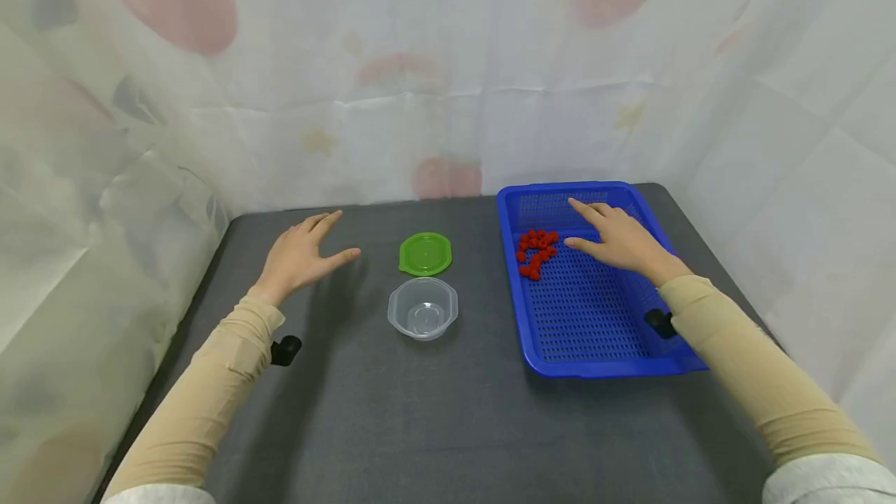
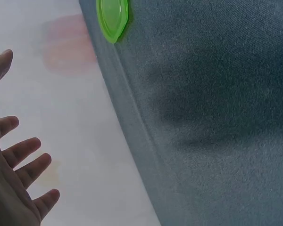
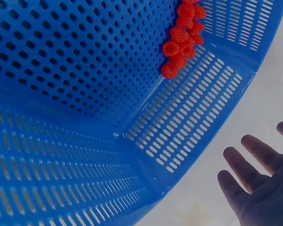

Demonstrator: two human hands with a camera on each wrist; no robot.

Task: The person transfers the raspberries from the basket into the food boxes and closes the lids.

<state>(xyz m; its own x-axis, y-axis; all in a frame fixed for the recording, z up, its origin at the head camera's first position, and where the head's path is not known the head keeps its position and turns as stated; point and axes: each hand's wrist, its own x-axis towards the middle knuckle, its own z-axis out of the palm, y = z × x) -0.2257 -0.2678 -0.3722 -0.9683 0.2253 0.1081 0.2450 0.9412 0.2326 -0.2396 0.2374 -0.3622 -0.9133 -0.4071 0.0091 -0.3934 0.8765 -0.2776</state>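
Above the table's left side hovers my left hand (image 1: 297, 255), fingers extended and holding nothing. To its right a clear plastic bowl (image 1: 423, 309) stands upright, and just behind that lies a green lid (image 1: 425, 253), which also shows at the top of the left wrist view. My right hand (image 1: 616, 239) is held over a blue perforated basket (image 1: 521, 325), its fingers spread and touching nothing. Several red raspberries (image 1: 537, 243) are gathered along the basket's left side. In the right wrist view the raspberries (image 3: 179, 44) lie in a cluster on the basket's floor against one wall.
A dark grey cloth (image 1: 392, 426) covers the table. White patterned curtains (image 1: 420, 138) hang behind it and at both sides. A black wrist camera (image 1: 285, 350) sits under the left forearm, another (image 1: 659, 323) under the right.
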